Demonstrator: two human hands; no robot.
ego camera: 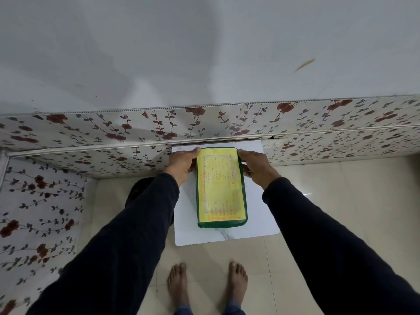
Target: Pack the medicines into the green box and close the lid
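Note:
The green box lies on a small white table with its lid down; a yellow printed label covers the lid. My left hand grips the box's far left edge, thumb on the top corner. My right hand holds the far right edge the same way. No medicines are in sight; the box's inside is hidden.
The white table stands against a wall with floral panels. A dark round object sits on the floor left of the table, partly behind my left sleeve. My bare feet stand on the cream tiled floor below the table.

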